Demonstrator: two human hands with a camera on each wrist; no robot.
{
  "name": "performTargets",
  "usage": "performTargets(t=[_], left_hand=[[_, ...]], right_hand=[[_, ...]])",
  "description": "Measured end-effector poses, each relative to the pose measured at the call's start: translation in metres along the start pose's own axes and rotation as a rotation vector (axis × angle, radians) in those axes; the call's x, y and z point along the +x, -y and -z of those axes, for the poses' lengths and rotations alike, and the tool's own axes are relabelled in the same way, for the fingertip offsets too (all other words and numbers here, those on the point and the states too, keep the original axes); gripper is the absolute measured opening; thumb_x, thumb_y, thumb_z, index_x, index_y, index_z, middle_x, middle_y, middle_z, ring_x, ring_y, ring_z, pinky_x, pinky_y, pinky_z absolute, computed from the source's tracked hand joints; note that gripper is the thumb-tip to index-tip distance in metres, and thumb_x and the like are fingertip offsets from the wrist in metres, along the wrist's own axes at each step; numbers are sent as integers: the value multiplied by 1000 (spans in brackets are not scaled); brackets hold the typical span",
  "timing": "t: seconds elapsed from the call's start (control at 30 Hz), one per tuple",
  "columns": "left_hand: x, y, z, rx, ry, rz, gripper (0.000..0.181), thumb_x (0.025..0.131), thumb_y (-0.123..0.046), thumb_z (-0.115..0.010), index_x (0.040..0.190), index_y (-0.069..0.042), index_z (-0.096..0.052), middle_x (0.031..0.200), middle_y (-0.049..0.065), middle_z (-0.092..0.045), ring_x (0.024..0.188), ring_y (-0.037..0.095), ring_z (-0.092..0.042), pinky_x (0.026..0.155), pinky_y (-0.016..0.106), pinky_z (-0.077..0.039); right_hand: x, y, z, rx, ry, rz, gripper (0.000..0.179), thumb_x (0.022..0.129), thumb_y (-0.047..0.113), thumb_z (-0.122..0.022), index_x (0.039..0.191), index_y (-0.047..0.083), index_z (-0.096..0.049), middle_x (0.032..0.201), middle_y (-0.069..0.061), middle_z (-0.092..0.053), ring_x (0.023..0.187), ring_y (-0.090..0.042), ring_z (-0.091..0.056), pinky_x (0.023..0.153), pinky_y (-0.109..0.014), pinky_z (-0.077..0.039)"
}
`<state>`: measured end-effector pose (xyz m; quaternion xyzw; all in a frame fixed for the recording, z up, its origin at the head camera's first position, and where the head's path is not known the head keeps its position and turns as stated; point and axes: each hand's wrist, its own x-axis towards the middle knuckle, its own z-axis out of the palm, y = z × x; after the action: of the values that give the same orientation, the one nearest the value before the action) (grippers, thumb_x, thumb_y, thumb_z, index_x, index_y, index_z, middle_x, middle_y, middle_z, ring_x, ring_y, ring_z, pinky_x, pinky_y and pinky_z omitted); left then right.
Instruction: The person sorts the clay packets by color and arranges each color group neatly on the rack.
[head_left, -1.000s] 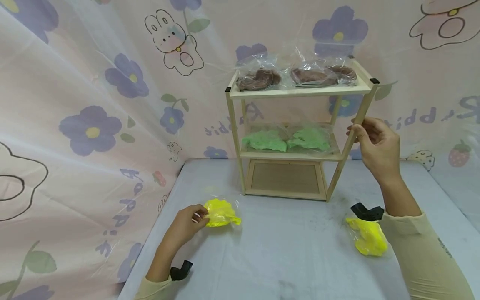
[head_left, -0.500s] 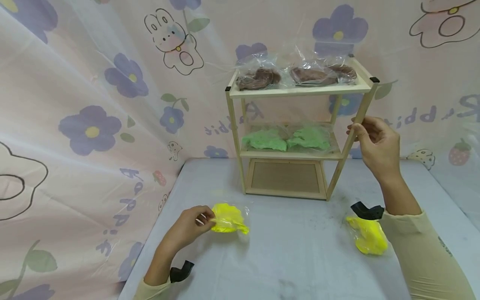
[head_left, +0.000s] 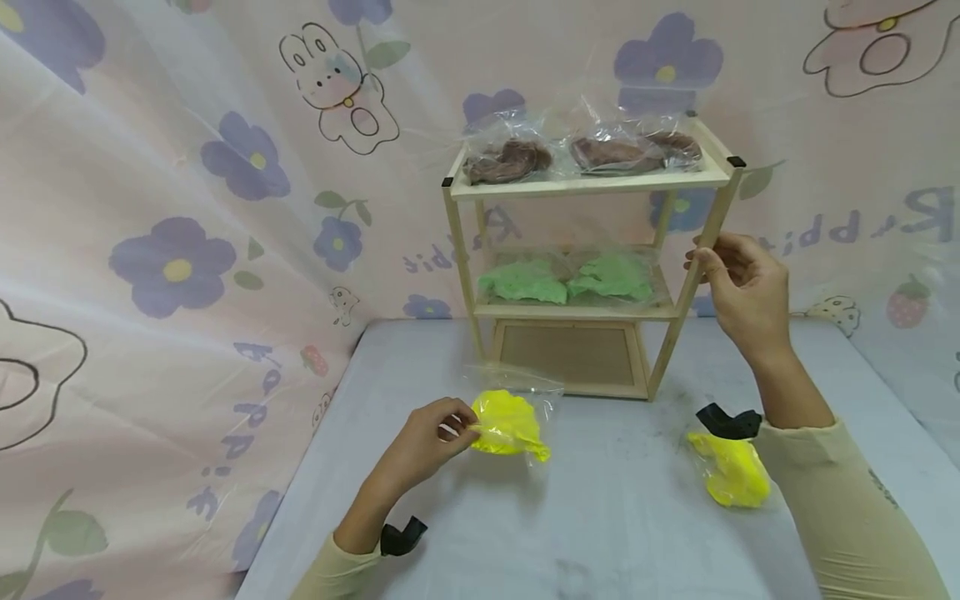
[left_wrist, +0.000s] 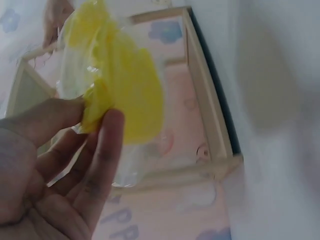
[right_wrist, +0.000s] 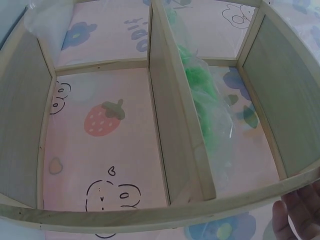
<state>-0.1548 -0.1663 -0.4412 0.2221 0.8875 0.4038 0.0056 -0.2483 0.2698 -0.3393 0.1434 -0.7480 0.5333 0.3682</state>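
My left hand [head_left: 435, 437] pinches one side of a clear plastic bag with a bright yellow soft lump [head_left: 507, 423] in it, held up in front of the wooden shelf's bottom tier. In the left wrist view the yellow bag [left_wrist: 132, 95] hangs between thumb and fingertips, with the shelf frame behind. My right hand [head_left: 750, 292] grips the right front post of the three-tier wooden shelf [head_left: 577, 312] between thumb and fingers. Only the fingers of that hand [right_wrist: 302, 212] show at the corner of the right wrist view.
A second yellow bag [head_left: 735, 471] lies on the white tabletop [head_left: 600, 500] below my right forearm. Green bags [head_left: 528, 281] sit on the middle tier, and bagged brown pieces [head_left: 513, 160] on the top one. A printed curtain [head_left: 180, 358] hangs behind and at the left.
My left hand has moved right with the yellow bag, up toward the shelf's bottom tier. The right hand keeps its grip on the post. The head view has shifted slightly.
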Motion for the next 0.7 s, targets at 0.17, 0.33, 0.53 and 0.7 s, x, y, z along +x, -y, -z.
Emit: performTargets(t=[0.17, 0.33, 0.53, 0.7], left_hand=[[22, -4, -17, -47, -13, -53, 9, 101, -15, -79, 108, -16, -73, 107, -6, -71, 97, 12, -71, 85, 27, -63], [42, -5, -33, -66, -32, -76, 12, 100, -11, -80, 110, -11, -72, 107, -1, -72, 98, 15, -72, 84, 25, -63], [62, -7, -49, -70, -39, -83, 12, 100, -10, -79, 109, -9, -72, 107, 2, -72, 98, 15, -72, 83, 21, -62], [76, -8, -61, -84, -27, -68, 11, 101, -9, -78, 109, -8, -72, 108, 3, -72, 101, 16, -71, 83, 20, -62]], right_hand=[[0, 0, 0, 1, 1, 8, 27, 108, 10, -67, 128, -7, -71, 101, 12, -75, 89, -4, -71, 79, -12, -56], [-1, 0, -1, -2, 9, 6, 27, 108, 11, -67, 128, -7, -71, 102, 12, -74, 90, -4, -71, 80, -12, -56], [-1, 0, -1, 1, 7, 13, 27, 108, 10, -66, 128, -7, -71, 102, 11, -74, 90, -4, -71, 81, -12, -56], [0, -1, 0, 10, 5, 15, 27, 108, 10, -67, 128, -7, -71, 102, 10, -75, 93, -6, -72, 84, -12, -56]])
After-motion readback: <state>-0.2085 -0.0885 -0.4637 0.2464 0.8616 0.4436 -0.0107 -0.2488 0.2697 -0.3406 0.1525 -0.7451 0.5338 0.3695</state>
